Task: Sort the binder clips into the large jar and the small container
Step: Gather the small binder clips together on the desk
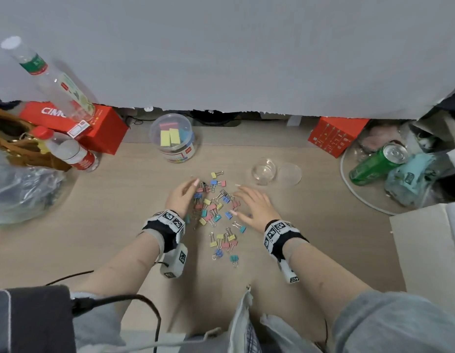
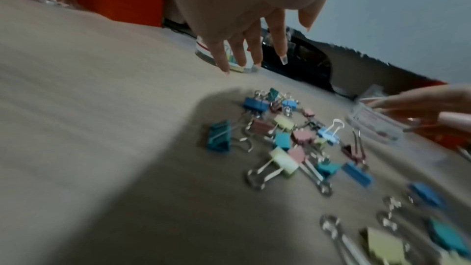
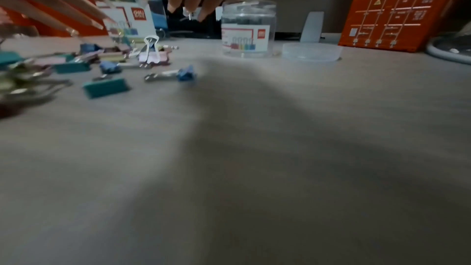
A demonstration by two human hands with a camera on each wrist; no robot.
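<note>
Both hands empty over the clip scatter, between the two holders.

Binder clips (image 1: 216,212) lie on the counter (image 1: 119,200), strung toward the person; left hand (image 1: 181,197) flanks them, fingers loosely spread, right hand (image 1: 254,207) flat, grasping nothing. Large jar (image 1: 174,138) lies far-left, nearer the left; small container (image 1: 264,171) far-right, probably empty.

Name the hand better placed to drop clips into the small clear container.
Right hand, probably: the small clear container stands open just beyond its fingertips, while the left hand hovers across the binder clips, nearer the large jar.
</note>
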